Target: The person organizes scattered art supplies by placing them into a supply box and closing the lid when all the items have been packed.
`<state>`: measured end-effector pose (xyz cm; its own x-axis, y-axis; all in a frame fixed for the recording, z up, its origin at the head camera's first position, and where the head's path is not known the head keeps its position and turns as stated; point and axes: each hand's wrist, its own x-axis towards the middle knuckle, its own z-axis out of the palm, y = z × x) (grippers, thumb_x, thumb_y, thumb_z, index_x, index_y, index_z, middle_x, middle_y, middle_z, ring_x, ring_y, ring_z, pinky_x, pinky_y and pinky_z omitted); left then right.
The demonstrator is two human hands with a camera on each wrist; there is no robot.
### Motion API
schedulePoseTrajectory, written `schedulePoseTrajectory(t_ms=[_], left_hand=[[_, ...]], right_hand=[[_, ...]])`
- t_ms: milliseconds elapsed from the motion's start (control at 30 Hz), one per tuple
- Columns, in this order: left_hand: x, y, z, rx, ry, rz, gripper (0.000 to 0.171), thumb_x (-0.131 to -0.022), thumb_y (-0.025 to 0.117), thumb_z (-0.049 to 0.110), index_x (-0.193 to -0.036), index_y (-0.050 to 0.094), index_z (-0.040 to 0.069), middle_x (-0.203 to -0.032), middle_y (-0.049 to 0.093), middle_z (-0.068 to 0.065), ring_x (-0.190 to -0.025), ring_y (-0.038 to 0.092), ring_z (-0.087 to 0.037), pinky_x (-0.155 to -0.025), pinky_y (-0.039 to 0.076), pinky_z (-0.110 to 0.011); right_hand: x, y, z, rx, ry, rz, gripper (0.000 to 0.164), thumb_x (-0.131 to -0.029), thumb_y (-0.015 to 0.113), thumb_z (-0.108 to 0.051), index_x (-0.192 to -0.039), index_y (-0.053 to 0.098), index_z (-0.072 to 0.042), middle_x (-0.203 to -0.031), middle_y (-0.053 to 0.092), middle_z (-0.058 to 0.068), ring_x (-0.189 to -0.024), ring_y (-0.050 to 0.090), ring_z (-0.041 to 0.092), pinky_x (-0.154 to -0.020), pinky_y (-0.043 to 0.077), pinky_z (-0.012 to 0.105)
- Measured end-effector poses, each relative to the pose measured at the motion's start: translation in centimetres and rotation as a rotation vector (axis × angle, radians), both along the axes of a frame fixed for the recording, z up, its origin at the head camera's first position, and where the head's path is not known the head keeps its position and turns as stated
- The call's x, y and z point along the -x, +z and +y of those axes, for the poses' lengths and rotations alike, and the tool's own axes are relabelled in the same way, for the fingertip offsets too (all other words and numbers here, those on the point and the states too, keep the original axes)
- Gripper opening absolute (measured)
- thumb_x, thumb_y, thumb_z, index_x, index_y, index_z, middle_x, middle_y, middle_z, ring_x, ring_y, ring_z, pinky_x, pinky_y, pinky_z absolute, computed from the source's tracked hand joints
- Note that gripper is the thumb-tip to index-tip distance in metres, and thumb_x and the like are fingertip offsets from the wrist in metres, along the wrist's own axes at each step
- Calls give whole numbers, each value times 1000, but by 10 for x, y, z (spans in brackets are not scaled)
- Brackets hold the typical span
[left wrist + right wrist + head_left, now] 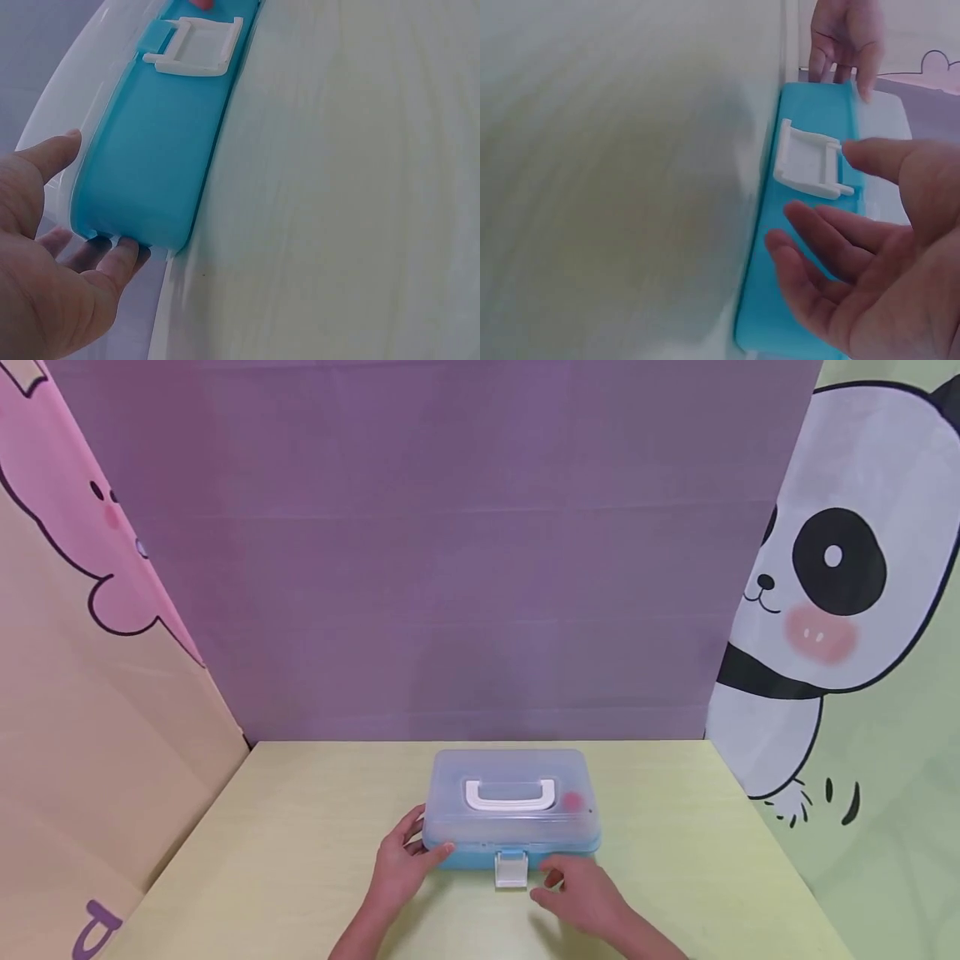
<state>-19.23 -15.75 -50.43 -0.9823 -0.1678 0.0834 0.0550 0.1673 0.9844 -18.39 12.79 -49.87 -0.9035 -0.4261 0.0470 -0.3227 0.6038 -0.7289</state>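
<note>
A plastic storage box [512, 810] with a blue base [154, 142], a clear lid [450, 777] and a white handle [510, 803] sits on the table. Its white front latch [512, 870] is flipped out and down from the lid. At the box's left end, my left hand [401, 864] holds the corner, thumb by the lid's front edge and fingers against the side. Just right of the latch is my right hand [585, 893], fingers loosely bent with nothing between them. In the right wrist view its thumb [877, 157] overlaps the latch's hinge end.
The pale wooden table [300, 827] extends to both sides of the box and in front of it. Behind it rises a purple backdrop [420, 552]. A pink cartoon panel [67, 510] stands at left and a panda panel [885, 635] at right.
</note>
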Motion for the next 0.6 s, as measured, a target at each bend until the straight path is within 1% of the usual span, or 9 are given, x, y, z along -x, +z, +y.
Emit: schedulePoseTrajectory(t_ms=[67, 100, 133, 200, 267, 333, 400, 500, 600], left_hand=[[2, -1, -1, -4, 9, -2, 79, -76, 83, 9, -144, 43, 5, -131, 55, -21, -105, 63, -32, -78, 56, -31], [3, -2, -1, -7, 12, -6, 78, -76, 83, 9, -144, 44, 6, -131, 55, -21, -105, 64, -32, -77, 56, -31], [4, -3, -2, -4, 7, 0, 78, -76, 83, 9, -144, 44, 5, -130, 55, -21, -104, 64, -32, -77, 56, -31], [7, -5, -3, -10, 11, -5, 77, -76, 84, 9, -143, 46, 7, -129, 56, -20, -103, 64, -32, -77, 57, -31], [8, -6, -4, -12, 8, -3, 76, -76, 84, 9, -142, 47, 8, -128, 56, -19, -103, 64, -32, -76, 57, -31], [10, -7, -5, -14, 7, -2, 76, -76, 84, 10, -142, 48, 8, -127, 56, -19, -104, 64, -32, -77, 57, -31], [10, -7, -5, -24, 10, -5, 75, -75, 84, 9, -141, 48, 8, -127, 57, -18, -104, 64, -31, -77, 56, -30], [10, -7, -6, -36, 0, -8, 76, -75, 84, 8, -142, 47, 7, -127, 56, -19, -105, 63, -32, -78, 56, -30], [12, -10, -7, -41, -6, -5, 77, -75, 84, 9, -142, 47, 6, -127, 56, -19, -105, 63, -32, -77, 56, -30]], right_hand=[[2, 0, -1, 17, 39, -66, 46, -82, 76, -31, -115, 65, -1, -86, 64, -4, -74, 58, 12, -63, 49, 30], [3, 0, -2, 43, 57, -105, 48, -82, 76, -29, -117, 64, 1, -86, 64, -2, -75, 58, 14, -63, 49, 31], [3, 1, -3, 68, 72, -143, 49, -82, 77, -27, -119, 62, 2, -86, 63, -1, -76, 58, 15, -63, 49, 32], [3, 1, -5, 115, 85, -198, 48, -82, 77, -24, -119, 62, 2, -86, 62, 0, -78, 57, 17, -63, 49, 32], [3, 0, -6, 158, 86, -217, 41, -82, 77, -20, -115, 64, 2, -87, 62, 1, -79, 57, 18, -63, 49, 32], [3, -2, -8, 182, 71, -218, 35, -83, 76, -16, -111, 66, 1, -90, 63, 2, -82, 57, 18, -65, 50, 31], [4, -5, -11, 226, 61, -238, 30, -83, 75, -13, -108, 66, 2, -93, 64, 3, -82, 59, 18, -65, 51, 32], [5, -9, -14, 311, 49, -314, 28, -84, 74, -9, -106, 62, 4, -96, 65, 6, -81, 61, 18, -64, 52, 34], [4, -10, -17, 399, 21, -391, 27, -84, 73, -5, -104, 58, 6, -94, 67, 8, -76, 64, 19, -61, 54, 35]])
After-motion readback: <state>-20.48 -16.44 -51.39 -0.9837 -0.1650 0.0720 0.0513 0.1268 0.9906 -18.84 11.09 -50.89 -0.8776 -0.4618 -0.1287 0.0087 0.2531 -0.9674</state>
